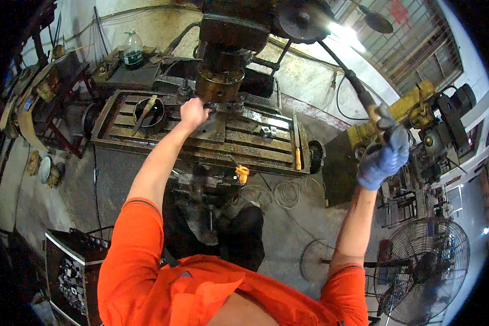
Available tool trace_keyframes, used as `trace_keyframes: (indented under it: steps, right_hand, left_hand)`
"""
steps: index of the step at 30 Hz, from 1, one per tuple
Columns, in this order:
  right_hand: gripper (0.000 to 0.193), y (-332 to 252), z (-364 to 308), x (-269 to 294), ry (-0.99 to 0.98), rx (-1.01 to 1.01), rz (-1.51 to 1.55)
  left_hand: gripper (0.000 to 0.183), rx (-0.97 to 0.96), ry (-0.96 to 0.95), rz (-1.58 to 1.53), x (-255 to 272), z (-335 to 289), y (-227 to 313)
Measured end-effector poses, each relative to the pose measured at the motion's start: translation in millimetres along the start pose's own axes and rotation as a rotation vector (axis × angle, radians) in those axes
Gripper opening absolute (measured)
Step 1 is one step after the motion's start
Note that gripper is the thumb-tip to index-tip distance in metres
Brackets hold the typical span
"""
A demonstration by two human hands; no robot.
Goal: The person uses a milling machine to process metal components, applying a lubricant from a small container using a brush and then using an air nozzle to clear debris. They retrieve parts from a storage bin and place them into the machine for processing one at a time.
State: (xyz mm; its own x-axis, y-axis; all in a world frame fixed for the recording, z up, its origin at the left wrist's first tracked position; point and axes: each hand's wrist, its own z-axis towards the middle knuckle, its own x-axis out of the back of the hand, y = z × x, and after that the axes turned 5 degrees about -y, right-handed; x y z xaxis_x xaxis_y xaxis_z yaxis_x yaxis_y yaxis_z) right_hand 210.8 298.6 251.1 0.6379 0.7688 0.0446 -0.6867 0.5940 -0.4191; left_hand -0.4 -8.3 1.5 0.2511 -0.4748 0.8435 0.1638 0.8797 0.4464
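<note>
Over the table [255, 142], near its far edge, the bare left hand [193, 113] curls beside the spindle [220, 84]; what it grips, I cannot tell. The gloved right hand [384, 160] grasps the lever [358, 88]. Spindle rotation could snag the left.

We see a pale, stained wall [164, 33] at the back, a bright light [346, 38] beside the slatted window [413, 60] at upper right, a grey floor [288, 231] below, and a caged fan [422, 266] at lower right.

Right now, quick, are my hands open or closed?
Left hand: closed, at the spindle head; can't tell if it's holding anything.
Right hand: gloved, closed around the lever.
</note>
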Motion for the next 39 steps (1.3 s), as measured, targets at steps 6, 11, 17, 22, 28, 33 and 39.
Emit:
trace_keyframes:
  steps: [6, 11, 17, 22, 28, 33, 39]
  right_hand:
    - [0.021, 16, -17, 2, 0.005, 0.025, 0.076]
    - [0.024, 6, -24, -1, 0.030, -0.081, -0.049]
    - [0.025, -5, -19, -8, 0.037, -0.130, 0.147]
    - [0.028, -2, -19, -6, 0.041, -0.066, 0.087]
    - [0.027, 6, -26, -5, 0.007, -0.032, 0.246]
    - [0.028, -3, -21, -4, 0.009, -0.134, 0.259]
    - [0.025, 4, -13, -1, 0.027, -0.099, 0.265]
  left_hand:
    - [0.031, 0.012, -0.007, 0.063, 4, -4, 7]
    - [0.031, -0.001, -0.016, 0.067, -1, -2, 7]
    - [0.035, -0.058, -0.010, 0.055, 37, -14, -14]
    - [0.035, -0.139, 0.231, -0.055, 128, -86, -51]
    - [0.048, -0.004, 0.144, 0.236, 151, -128, -101]
    - [0.041, -0.165, -0.002, 0.324, 131, -115, -127]
    - [0.021, -0.057, 0.253, -0.007, 137, -115, -121]
